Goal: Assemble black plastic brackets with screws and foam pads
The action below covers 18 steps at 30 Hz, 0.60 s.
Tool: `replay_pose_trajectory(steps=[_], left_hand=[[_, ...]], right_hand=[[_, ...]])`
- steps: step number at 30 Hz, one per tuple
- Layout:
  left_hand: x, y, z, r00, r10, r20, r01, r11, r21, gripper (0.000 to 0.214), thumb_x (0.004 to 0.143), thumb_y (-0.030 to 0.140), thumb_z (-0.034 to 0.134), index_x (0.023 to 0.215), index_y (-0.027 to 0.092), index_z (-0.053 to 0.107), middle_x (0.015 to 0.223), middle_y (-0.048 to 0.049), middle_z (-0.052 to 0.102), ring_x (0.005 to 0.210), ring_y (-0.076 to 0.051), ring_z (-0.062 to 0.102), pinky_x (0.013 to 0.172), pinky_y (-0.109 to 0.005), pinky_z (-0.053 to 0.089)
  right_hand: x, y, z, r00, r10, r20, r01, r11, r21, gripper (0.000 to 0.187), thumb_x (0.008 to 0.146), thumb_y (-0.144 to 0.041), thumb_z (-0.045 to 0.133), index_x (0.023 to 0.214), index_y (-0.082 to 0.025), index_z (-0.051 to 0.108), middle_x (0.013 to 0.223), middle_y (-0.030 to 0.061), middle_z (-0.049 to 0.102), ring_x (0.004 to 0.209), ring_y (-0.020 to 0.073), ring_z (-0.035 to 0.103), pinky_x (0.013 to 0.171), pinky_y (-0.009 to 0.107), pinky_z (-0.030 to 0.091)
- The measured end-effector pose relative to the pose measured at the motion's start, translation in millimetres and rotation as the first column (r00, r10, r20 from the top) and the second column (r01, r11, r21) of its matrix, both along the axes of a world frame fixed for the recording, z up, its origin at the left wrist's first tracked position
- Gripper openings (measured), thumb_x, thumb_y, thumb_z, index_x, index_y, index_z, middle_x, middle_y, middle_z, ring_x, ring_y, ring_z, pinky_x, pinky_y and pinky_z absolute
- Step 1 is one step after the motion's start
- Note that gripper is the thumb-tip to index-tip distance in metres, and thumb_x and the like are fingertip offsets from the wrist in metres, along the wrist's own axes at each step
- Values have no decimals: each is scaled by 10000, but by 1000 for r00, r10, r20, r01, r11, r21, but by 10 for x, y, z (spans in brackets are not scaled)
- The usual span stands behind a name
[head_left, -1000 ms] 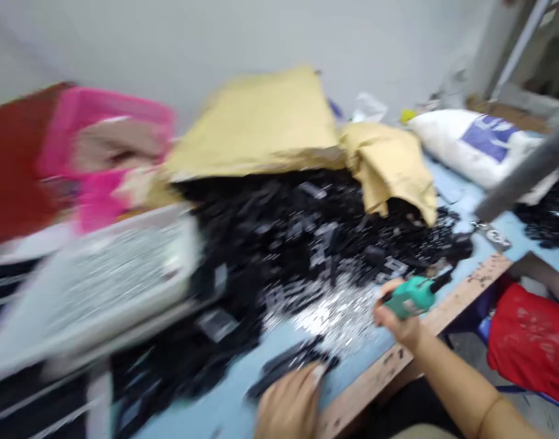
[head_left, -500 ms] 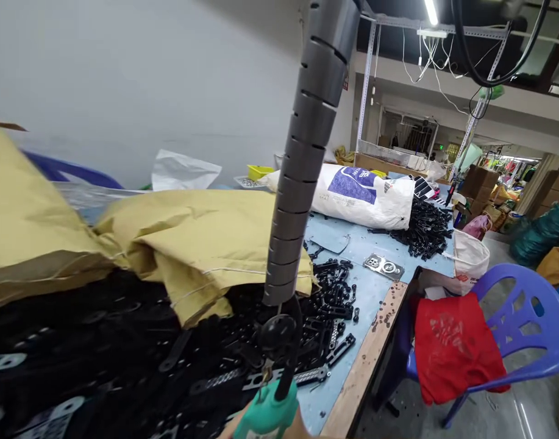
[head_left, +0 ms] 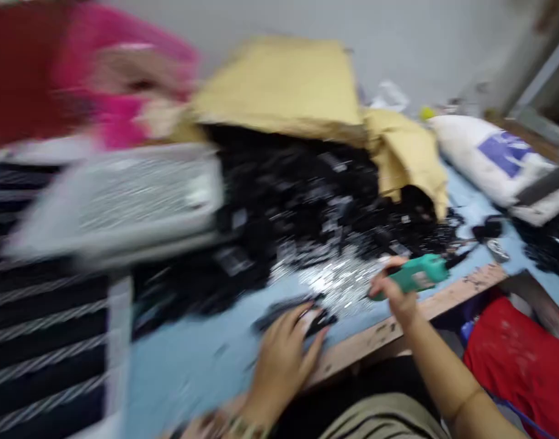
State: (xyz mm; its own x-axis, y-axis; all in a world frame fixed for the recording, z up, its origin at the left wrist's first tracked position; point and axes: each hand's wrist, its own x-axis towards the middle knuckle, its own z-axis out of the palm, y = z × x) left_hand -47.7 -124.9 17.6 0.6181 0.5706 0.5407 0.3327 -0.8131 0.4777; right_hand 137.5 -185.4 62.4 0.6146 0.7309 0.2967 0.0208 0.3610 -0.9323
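The right hand (head_left: 395, 296) has its fingers closed narrowly around a teal-handled tool (head_left: 416, 274), which sits at the table's near edge and points away toward the pile. The left hand (head_left: 281, 360) lies lower on the table, its fingers (head_left: 302, 335) spread over a small clump of black strips (head_left: 297, 311). Blur hides whether they are gripping any of it. A snug grip on the handle and a flat, spread left hand look like the steadiest way to work here, with the tool's tip kept clear of the loose pieces.

Just beyond both hands, a heap of black parts (head_left: 302, 207) runs into a silvery scatter of small pieces (head_left: 338, 280), all on a pale blue table top (head_left: 192, 378) with a worn wooden edge (head_left: 398, 329). A yellow sack (head_left: 279, 85) lies folded back over the heap, and a white sack with a blue label (head_left: 494, 158) lies further along. To the left are a pale tray (head_left: 142, 195) and a pink basket (head_left: 124, 61) — both smeared by motion. A red cloth (head_left: 517, 366) shows below the edge, beside a plain grey wall.
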Motion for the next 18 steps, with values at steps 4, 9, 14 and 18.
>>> replay_pose_trajectory(steps=[4,9,14,18], left_hand=[[-313,73,-380,963,116,-243,-148,982,-115,712,803,399,663,1408,185,354,1482,-173,331,1373,-350,304,1088,-525,346],[-395,170,-363,927,96,-362,-157,977,-144,946,732,516,700,1474,178,219,1552,-166,201,1440,-347,124,1151,-565,151],[-410,245,-299,933,74,-353,-135,979,-151,874,750,559,662,1454,193,296,1513,-146,311,1436,-343,147,1146,-589,47],[-419,272,-378,935,59,-349,-138,969,-206,824,752,538,673,1434,216,339,1484,-139,360,1421,-341,198,1141,-575,141]], right_hand=[[-131,59,-26,992,86,96,-97,989,109,224,801,-280,592,1002,-237,505,723,-37,679,622,142,652,649,325,537],[-384,81,-6,950,253,182,-289,934,209,191,823,-217,527,1012,-237,508,552,-95,543,453,106,536,592,315,515],[-456,104,-29,901,342,268,-385,914,127,146,843,-259,508,984,-242,475,539,-96,516,436,114,520,572,334,498],[-462,103,-57,902,339,267,-378,919,113,113,849,-287,506,950,-248,471,526,-104,500,416,110,503,554,322,481]])
